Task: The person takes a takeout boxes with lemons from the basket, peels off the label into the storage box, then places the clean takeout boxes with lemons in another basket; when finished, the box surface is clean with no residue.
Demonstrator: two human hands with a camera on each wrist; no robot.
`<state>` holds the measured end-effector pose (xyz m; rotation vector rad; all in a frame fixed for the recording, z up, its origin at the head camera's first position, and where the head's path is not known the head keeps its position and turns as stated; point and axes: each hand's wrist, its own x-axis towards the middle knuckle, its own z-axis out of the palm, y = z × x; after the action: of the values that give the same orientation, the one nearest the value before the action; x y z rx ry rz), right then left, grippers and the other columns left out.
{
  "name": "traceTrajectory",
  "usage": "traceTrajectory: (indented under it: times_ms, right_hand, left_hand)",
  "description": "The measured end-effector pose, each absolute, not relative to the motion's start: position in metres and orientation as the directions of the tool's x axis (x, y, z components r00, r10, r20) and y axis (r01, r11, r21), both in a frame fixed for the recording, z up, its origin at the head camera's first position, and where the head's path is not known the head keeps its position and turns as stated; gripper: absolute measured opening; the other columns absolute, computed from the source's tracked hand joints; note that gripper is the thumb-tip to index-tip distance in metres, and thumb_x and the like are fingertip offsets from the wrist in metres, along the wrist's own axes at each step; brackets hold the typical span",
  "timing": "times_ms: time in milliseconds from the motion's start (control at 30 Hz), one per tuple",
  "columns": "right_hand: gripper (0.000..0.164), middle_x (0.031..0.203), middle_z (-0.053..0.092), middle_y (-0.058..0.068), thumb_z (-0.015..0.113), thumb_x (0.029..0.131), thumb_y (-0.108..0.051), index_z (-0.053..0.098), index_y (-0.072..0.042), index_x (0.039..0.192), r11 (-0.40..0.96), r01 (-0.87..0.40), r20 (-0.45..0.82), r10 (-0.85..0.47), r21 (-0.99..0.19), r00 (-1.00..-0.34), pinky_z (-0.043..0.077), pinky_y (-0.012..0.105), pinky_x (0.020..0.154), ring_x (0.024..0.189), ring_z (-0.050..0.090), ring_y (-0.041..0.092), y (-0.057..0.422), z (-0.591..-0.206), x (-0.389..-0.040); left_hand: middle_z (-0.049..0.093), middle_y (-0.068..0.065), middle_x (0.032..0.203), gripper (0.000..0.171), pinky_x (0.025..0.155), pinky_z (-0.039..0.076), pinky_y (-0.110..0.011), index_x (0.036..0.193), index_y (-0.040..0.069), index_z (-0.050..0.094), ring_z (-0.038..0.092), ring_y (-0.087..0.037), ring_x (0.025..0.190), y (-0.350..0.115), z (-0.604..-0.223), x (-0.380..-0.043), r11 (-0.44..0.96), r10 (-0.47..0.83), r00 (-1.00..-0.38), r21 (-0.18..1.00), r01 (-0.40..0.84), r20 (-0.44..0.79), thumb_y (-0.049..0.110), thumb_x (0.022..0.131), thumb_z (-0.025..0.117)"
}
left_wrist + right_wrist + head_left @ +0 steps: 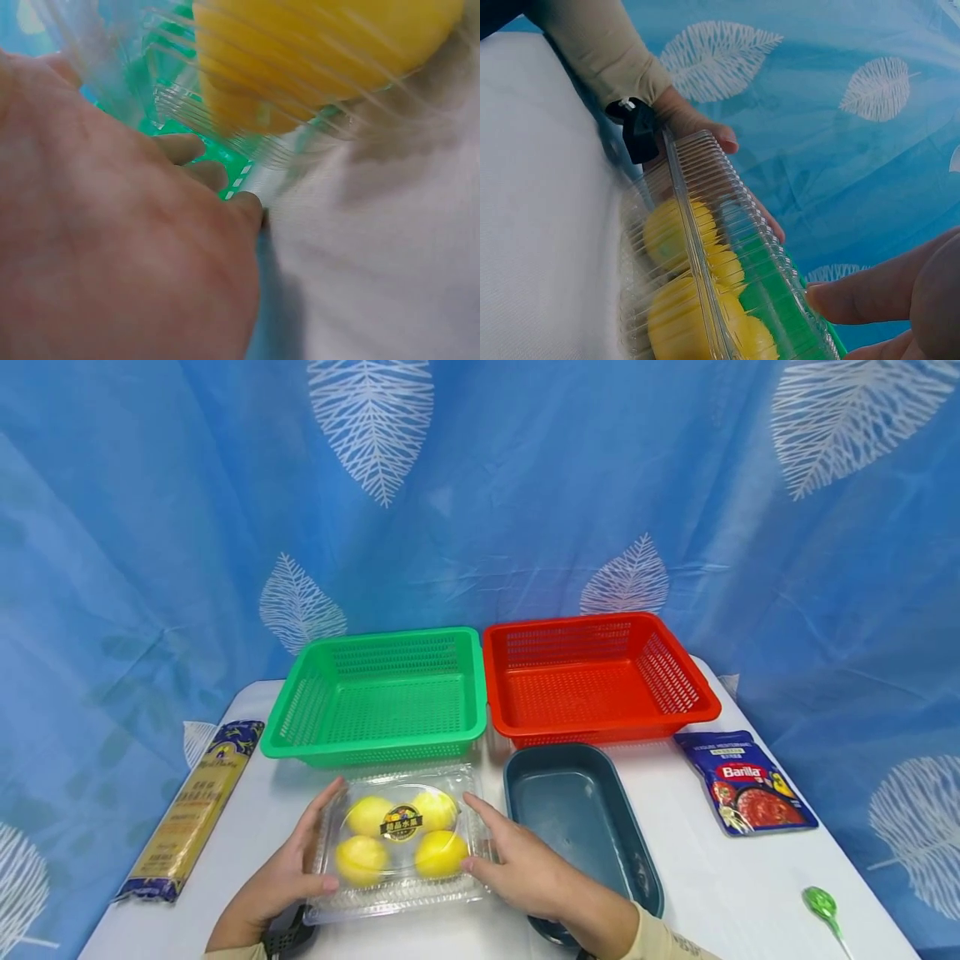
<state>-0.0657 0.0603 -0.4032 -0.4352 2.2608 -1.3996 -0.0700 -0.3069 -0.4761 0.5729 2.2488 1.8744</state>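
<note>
A clear plastic clamshell box (pixel 408 893) of several yellow lemons (pixel 362 860), with a dark round label on its lid, is held between both hands in front of the green basket. My left hand (pixel 281 877) grips its left end, thumb at the near corner and fingers along the side; in the left wrist view the fingers (pixel 214 176) reach beneath the ribbed plastic. At the other end my right hand (pixel 517 864) holds the box's right side, thumb low and forefinger near the far corner. A fingertip (pixel 821 296) meets the ribbed edge in the right wrist view.
Behind the box stand a green basket (pixel 375 752) and a red basket (pixel 600 731). A dark blue tray (pixel 577 810) lies under the right forearm. A pasta packet (pixel 198 810) is at left; a Barilla sauce pouch (pixel 746 782) and a green lollipop (pixel 821 903) lie at right.
</note>
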Motion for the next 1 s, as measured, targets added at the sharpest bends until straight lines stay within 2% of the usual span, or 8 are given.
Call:
traceTrajectory:
  times_ms: [233, 300, 367, 467, 533, 600, 733, 1000]
  right_hand:
    - [0.085, 0.162, 0.041, 0.013, 0.079, 0.096, -0.019, 0.032, -0.023, 0.167, 0.448, -0.049, -0.199, -0.489, -0.893, -0.849, 0.034, 0.071, 0.111, 0.143, 0.042, 0.038, 0.062, -0.401, -0.066]
    - [0.087, 0.159, 0.044, 0.015, 0.08, 0.095, -0.019, 0.032, -0.023, 0.167, 0.439, -0.049, -0.195, -0.494, -0.897, -0.847, 0.047, 0.066, 0.102, 0.122, 0.059, 0.041, 0.063, -0.399, -0.065]
    - [0.088, 0.161, 0.042, 0.016, 0.081, 0.094, -0.021, 0.031, -0.022, 0.167, 0.436, -0.067, -0.176, -0.494, -0.897, -0.851, 0.052, 0.062, 0.096, 0.117, 0.061, 0.041, 0.066, -0.395, -0.062]
    - [0.089, 0.165, 0.034, 0.019, 0.081, 0.095, -0.024, 0.03, -0.021, 0.168, 0.446, -0.123, -0.128, -0.492, -0.886, -0.861, 0.054, 0.059, 0.096, 0.119, 0.062, 0.042, 0.07, -0.388, -0.057]
    - [0.087, 0.17, 0.025, 0.018, 0.08, 0.097, -0.027, 0.03, -0.02, 0.168, 0.469, -0.185, -0.081, -0.492, -0.864, -0.867, 0.046, 0.063, 0.106, 0.136, 0.053, 0.04, 0.073, -0.381, -0.054]
    - [0.085, 0.17, 0.024, 0.017, 0.079, 0.098, -0.026, 0.031, -0.021, 0.168, 0.485, -0.239, -0.043, -0.5, -0.841, -0.865, 0.044, 0.064, 0.107, 0.138, 0.051, 0.04, 0.075, -0.372, -0.053]
    - [0.078, 0.168, 0.033, 0.011, 0.077, 0.099, -0.017, 0.036, -0.016, 0.165, 0.468, -0.322, 0.027, -0.534, -0.823, -0.845, 0.052, 0.054, 0.101, 0.128, 0.061, 0.038, 0.076, -0.357, -0.058]
    - [0.051, 0.143, 0.063, 0.008, 0.074, 0.1, -0.012, 0.059, -0.006, 0.148, 0.412, -0.413, 0.058, -0.646, -0.812, -0.761, 0.057, 0.036, 0.097, 0.116, 0.069, 0.024, 0.061, -0.334, -0.078]
  left_hand:
    - [-0.008, -0.02, 0.173, 0.121, 0.098, -0.016, -0.087, 0.171, 0.026, 0.012, -0.028, -0.049, 0.148, -0.305, -0.475, -0.072, 0.127, 0.383, -0.921, 0.983, 0.135, 0.077, 0.006, 0.077, 0.085]
    - [-0.008, -0.02, 0.173, 0.121, 0.097, -0.016, -0.087, 0.171, 0.026, 0.013, -0.028, -0.049, 0.148, -0.305, -0.475, -0.072, 0.12, 0.386, -0.919, 0.984, 0.135, 0.079, 0.005, 0.077, 0.085]
    - [-0.008, -0.019, 0.173, 0.12, 0.098, -0.016, -0.086, 0.171, 0.024, 0.012, -0.028, -0.049, 0.148, -0.305, -0.475, -0.072, 0.111, 0.393, -0.915, 0.983, 0.144, 0.09, 0.004, 0.077, 0.084]
    - [-0.006, -0.018, 0.174, 0.119, 0.099, -0.017, -0.085, 0.171, 0.024, 0.013, -0.026, -0.047, 0.15, -0.304, -0.474, -0.073, 0.104, 0.398, -0.912, 0.983, 0.154, 0.1, 0.003, 0.077, 0.083]
    - [-0.005, -0.017, 0.174, 0.119, 0.099, -0.017, -0.085, 0.171, 0.023, 0.013, -0.025, -0.046, 0.15, -0.303, -0.473, -0.073, 0.107, 0.396, -0.912, 0.982, 0.156, 0.102, 0.003, 0.077, 0.083]
    - [-0.006, -0.017, 0.174, 0.12, 0.099, -0.016, -0.086, 0.171, 0.022, 0.013, -0.025, -0.046, 0.15, -0.303, -0.472, -0.073, 0.11, 0.394, -0.914, 0.983, 0.148, 0.094, 0.004, 0.077, 0.084]
    - [-0.011, -0.019, 0.173, 0.12, 0.099, -0.014, -0.086, 0.171, 0.016, 0.011, -0.027, -0.049, 0.149, -0.304, -0.47, -0.071, 0.114, 0.393, -0.916, 0.984, 0.139, 0.084, 0.004, 0.077, 0.086]
    - [-0.011, -0.017, 0.173, 0.121, 0.101, -0.01, -0.086, 0.171, 0.02, 0.01, -0.026, -0.05, 0.149, -0.307, -0.469, -0.071, 0.109, 0.389, -0.92, 0.989, 0.102, 0.052, 0.004, 0.078, 0.085]
